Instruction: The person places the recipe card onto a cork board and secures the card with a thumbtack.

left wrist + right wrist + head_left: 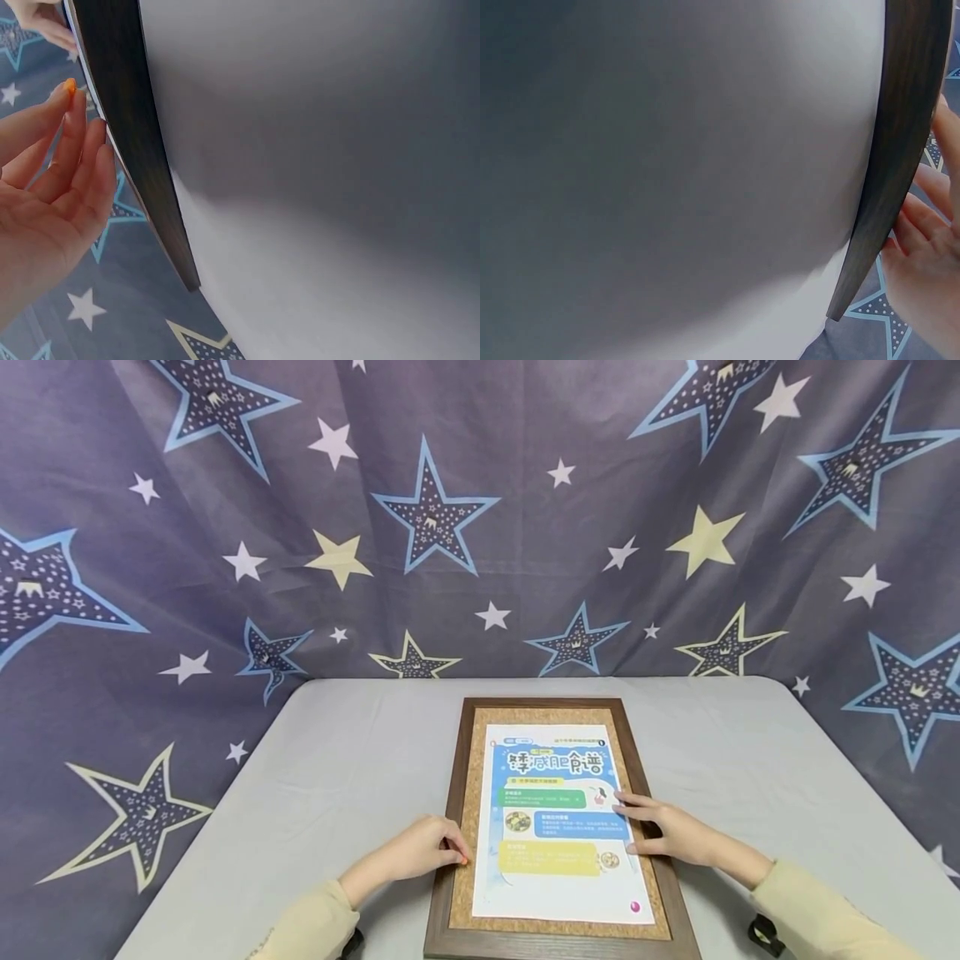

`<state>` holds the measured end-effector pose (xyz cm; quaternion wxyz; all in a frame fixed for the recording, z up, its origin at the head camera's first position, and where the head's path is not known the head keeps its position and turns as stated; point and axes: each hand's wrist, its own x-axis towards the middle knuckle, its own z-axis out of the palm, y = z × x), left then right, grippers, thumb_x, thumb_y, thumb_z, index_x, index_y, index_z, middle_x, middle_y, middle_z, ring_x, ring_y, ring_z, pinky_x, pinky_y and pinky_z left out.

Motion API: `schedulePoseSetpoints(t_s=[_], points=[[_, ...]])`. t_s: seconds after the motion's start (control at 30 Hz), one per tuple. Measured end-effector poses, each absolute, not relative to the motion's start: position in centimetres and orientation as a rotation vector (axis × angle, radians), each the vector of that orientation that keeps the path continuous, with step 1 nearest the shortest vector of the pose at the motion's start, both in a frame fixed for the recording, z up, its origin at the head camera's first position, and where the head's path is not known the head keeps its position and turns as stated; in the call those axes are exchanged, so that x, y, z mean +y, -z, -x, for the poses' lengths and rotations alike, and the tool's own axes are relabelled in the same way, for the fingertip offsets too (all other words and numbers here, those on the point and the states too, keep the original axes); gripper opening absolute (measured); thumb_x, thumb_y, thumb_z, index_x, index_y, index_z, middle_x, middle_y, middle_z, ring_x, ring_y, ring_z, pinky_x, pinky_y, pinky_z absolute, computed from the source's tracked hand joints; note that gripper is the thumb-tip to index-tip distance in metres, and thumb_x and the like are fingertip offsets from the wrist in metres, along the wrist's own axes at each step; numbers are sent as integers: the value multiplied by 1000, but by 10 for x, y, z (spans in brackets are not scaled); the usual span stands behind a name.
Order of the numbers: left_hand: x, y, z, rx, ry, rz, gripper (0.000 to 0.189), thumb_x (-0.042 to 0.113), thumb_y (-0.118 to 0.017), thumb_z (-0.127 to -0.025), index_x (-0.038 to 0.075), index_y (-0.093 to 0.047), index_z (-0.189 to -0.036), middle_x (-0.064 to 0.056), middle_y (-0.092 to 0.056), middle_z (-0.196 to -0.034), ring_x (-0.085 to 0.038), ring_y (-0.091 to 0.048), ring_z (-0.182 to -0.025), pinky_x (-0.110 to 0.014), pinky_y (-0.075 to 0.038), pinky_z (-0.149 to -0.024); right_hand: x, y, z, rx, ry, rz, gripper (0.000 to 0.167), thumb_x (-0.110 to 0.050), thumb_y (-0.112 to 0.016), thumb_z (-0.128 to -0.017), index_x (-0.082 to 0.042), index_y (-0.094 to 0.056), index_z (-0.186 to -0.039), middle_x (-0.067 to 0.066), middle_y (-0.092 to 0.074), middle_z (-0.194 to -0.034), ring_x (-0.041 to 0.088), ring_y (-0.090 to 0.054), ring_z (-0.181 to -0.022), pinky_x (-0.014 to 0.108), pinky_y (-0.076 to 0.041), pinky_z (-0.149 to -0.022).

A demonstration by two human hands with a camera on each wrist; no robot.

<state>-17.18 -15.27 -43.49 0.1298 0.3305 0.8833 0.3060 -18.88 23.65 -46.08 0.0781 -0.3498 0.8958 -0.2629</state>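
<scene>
A framed corkboard [460, 777] lies on the table with a printed paper sheet [558, 897] over its cork. My left hand [420, 850] is at the board's left side, pinching a small orange push pin [70, 85] between thumb and index finger, close over the cork beside the sheet. The fingers of my right hand [675, 833] are spread over the sheet's right edge and touch it, with the palm by the wooden frame [900, 135]. A magenta pin [635, 907] marks the sheet's lower right corner, and a black pin [602, 743] its upper right.
The board stands on a table [360, 743] with a light grey cover. Behind it hangs a dark curtain [480, 410] printed with stars. Black straps [765, 935] show at both wrists.
</scene>
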Motion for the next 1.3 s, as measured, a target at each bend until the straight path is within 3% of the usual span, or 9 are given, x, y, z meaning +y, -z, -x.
schedulePoseSetpoints(t_s=[0.37, 1.3], points=[[-139, 438, 164, 2440, -907, -983, 6, 10, -64, -80, 13, -69, -77, 14, -58, -73, 4, -50, -67, -15, -43, -61, 237, 461, 188, 2689, 786, 1044, 61, -36, -60, -81, 6, -47, -123, 24, -36, -133, 41, -37, -117, 49, -38, -88], [-134, 440, 155, 2247, -974, -929, 3, 10, -67, -77, 8, -69, -75, 10, -63, -70, 3, -53, -61, -15, -44, -58, 236, 460, 188, 2689, 796, 1032, 61, -37, -60, -82, 6, -47, -123, 24, -36, -133, 42, -36, -118, 49, -37, -88]])
